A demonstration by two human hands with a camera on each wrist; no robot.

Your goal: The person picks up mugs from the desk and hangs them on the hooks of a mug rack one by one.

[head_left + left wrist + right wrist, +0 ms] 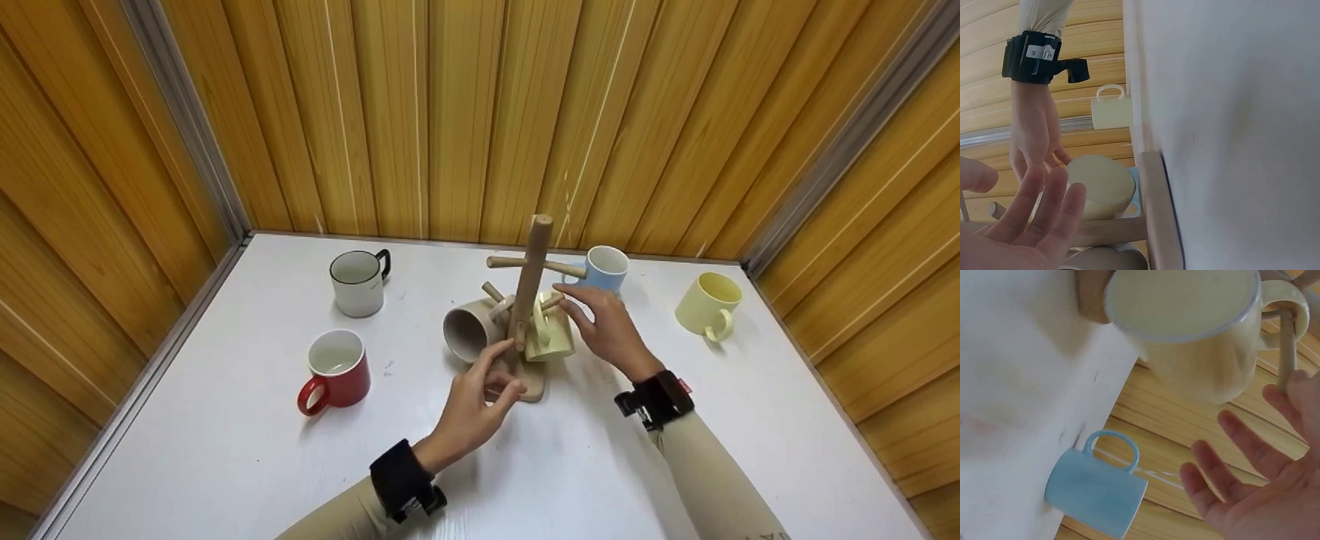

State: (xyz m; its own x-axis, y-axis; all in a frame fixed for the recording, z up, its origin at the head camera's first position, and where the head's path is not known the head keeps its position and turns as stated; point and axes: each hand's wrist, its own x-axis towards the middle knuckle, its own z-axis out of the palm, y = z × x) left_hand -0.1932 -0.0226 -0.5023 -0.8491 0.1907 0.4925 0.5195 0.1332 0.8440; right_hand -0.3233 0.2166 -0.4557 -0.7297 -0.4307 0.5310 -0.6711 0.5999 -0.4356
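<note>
A wooden mug tree [538,247] stands on the white table, with two mugs hung on its lower pegs. On the right peg hangs a pale yellow mug [553,341] by its handle, bottom towards the table. A beige mug [471,330] hangs on the left, tilted, its mouth facing left and forward. My right hand [611,330] pinches the tip of the yellow mug's peg [1287,354] between thumb and forefinger, the other fingers spread. In front of the post is my left hand [472,409], its fingers loosely extended and its forefinger tip right by the front peg.
To the left stand a red mug [349,379] and a white mug with a black handle [358,289]. A light blue mug [604,274] is behind the tree, and another yellow mug [701,307] is at the right. Wood-patterned walls [390,112] enclose the table.
</note>
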